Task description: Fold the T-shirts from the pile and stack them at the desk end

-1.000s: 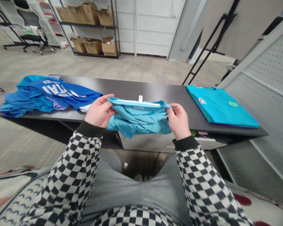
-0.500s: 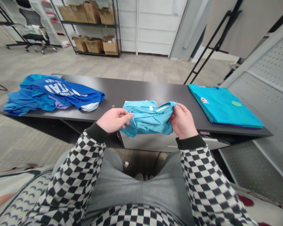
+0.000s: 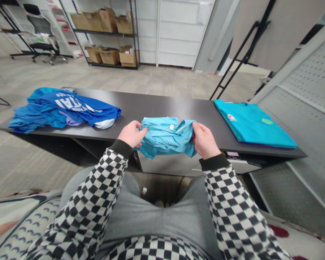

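Observation:
A light-blue shirt (image 3: 166,139) lies bunched at the front edge of the dark table, with a small white label showing near its collar. My left hand (image 3: 132,134) pinches its left side between thumb and fingers. On the opposite side, my right hand (image 3: 205,140) grips the fabric by the collar opening, thumb on top. Part of the shirt hangs over the table's front edge. Fingertips of both hands are partly hidden by cloth.
A loose heap of blue shirts (image 3: 62,110) lies on the left of the dark table (image 3: 162,103). To the right is a flat stack of folded turquoise shirts (image 3: 256,124). Beyond stand a shelf with cardboard boxes (image 3: 108,56) and an office chair (image 3: 42,39).
My left hand has shifted slightly up and right and now grips the shirt's left edge. My right hand has moved a little left, drawing the collar side inward.

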Action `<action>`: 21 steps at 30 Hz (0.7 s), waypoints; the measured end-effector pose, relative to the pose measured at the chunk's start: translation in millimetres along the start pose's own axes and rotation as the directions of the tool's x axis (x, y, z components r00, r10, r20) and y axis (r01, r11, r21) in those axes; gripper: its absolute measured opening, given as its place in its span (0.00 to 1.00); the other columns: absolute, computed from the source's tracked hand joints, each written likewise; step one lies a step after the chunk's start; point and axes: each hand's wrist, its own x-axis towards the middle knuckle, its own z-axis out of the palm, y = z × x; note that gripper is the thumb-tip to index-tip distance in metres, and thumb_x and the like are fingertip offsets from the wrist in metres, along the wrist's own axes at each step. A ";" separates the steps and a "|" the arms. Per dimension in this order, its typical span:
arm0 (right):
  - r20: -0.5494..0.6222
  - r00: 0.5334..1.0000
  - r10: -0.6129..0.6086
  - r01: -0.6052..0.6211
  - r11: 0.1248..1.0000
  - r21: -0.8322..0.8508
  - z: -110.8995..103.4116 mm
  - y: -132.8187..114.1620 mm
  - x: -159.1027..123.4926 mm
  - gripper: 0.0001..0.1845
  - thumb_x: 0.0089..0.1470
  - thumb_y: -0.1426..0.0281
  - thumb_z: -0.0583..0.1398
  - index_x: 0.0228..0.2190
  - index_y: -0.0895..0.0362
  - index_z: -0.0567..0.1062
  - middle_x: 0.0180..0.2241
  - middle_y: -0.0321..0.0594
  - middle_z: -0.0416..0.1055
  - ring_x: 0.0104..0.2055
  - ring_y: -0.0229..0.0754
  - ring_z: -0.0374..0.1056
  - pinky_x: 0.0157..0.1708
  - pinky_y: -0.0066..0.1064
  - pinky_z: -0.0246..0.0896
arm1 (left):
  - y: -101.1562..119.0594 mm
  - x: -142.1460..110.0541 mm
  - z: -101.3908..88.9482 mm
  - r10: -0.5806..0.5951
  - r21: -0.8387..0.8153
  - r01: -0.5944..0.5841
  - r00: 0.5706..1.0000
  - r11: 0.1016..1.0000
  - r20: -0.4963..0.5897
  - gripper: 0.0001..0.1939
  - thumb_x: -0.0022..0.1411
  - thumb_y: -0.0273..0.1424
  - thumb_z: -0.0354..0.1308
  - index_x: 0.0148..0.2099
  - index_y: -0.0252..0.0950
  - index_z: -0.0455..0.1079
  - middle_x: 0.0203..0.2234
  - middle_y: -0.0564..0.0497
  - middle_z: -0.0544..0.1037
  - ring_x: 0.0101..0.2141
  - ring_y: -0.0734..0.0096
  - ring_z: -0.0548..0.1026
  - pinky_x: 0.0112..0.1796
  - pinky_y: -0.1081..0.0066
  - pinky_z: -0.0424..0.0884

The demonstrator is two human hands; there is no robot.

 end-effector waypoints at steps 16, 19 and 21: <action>-0.040 0.993 -0.115 0.118 0.990 0.071 1.0 -37.5 -13.8 0.27 0.58 0.39 0.72 0.35 0.49 0.77 0.35 0.40 0.82 0.42 0.54 0.82 0.40 0.46 0.82 | 14.3 -23.2 -28.6 0.244 -0.675 -0.403 0.914 0.617 -0.323 0.11 0.66 0.38 0.71 0.45 0.42 0.74 0.35 0.52 0.81 0.33 0.68 0.80 0.36 0.71 0.77; -0.028 0.982 -0.187 0.188 0.982 0.011 0.7 -58.8 -23.3 0.28 0.64 0.37 0.67 0.40 0.49 0.80 0.42 0.45 0.85 0.50 0.58 0.83 0.43 0.49 0.82 | 34.4 -46.0 -42.0 0.230 -0.787 -0.354 0.934 0.506 -0.273 0.11 0.68 0.37 0.71 0.46 0.43 0.72 0.39 0.51 0.82 0.40 0.62 0.84 0.45 0.62 0.82; -0.015 0.980 -0.198 0.198 0.980 -0.023 0.0 -71.0 -30.5 0.30 0.66 0.36 0.65 0.43 0.50 0.82 0.44 0.46 0.85 0.54 0.61 0.83 0.45 0.50 0.83 | 44.5 -59.2 -51.1 0.265 -0.845 -0.329 0.936 0.422 -0.232 0.10 0.69 0.35 0.70 0.45 0.42 0.72 0.41 0.49 0.83 0.45 0.58 0.85 0.51 0.57 0.83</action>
